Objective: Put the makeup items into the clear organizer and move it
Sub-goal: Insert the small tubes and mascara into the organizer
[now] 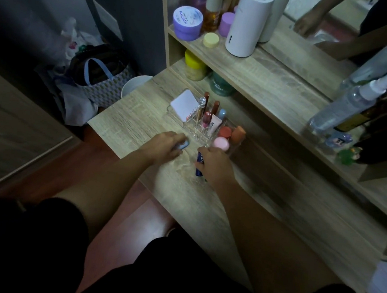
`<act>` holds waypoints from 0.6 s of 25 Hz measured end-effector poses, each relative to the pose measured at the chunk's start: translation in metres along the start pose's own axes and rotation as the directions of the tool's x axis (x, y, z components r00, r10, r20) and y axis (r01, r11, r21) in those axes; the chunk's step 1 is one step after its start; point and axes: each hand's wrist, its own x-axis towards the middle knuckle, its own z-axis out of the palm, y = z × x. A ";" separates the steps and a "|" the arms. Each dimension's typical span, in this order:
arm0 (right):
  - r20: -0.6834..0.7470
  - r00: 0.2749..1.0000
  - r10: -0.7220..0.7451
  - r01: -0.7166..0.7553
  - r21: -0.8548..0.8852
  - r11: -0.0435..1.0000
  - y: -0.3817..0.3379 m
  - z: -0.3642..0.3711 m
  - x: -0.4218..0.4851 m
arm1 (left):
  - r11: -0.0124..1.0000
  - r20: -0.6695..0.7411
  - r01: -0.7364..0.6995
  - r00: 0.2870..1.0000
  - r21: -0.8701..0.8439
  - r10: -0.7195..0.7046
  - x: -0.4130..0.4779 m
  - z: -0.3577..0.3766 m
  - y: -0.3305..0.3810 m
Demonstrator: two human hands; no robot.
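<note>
The clear organizer (190, 131) stands on the wooden vanity table (128, 117). It holds several lipsticks, a small white tube (215, 124), a white compact (184, 103) and round pink and orange caps (221, 142). My left hand (163, 146) rests on the table just in front of the organizer, its fingers closed over a small blue item (17, 126). My right hand (213, 164) lies beside it, wrapped around a dark blue tube (199, 165) that lies on the table, touching the organizer's front right corner.
A shelf (257, 64) above holds purple jars, a yellow cap, bottles and a white cylinder (249, 20). A green jar and a yellow-lidded jar sit under it. Spray bottles (344, 105) and small figurines stand at the right by a mirror. A bag (101, 78) and a white bin sit on the floor to the left.
</note>
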 end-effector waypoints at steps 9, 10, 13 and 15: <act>-0.137 0.983 0.124 -0.080 0.287 0.954 -0.009 -0.009 0.011 | 0.928 -0.046 0.209 0.971 -0.309 -0.234 0.010 -0.013 -0.006; -0.171 0.970 0.171 -0.089 0.409 0.908 -0.010 -0.008 0.012 | 0.891 -0.053 0.230 0.961 -0.391 -0.271 0.009 -0.014 -0.008; -0.234 0.915 0.328 -0.079 0.694 0.715 -0.013 -0.007 0.010 | 0.734 -0.040 0.256 0.932 -0.630 -0.359 0.006 -0.019 -0.011; -0.305 0.874 0.377 -0.012 0.765 0.644 -0.012 -0.008 0.008 | 0.642 -0.064 0.214 0.922 -0.736 -0.381 0.008 -0.028 -0.010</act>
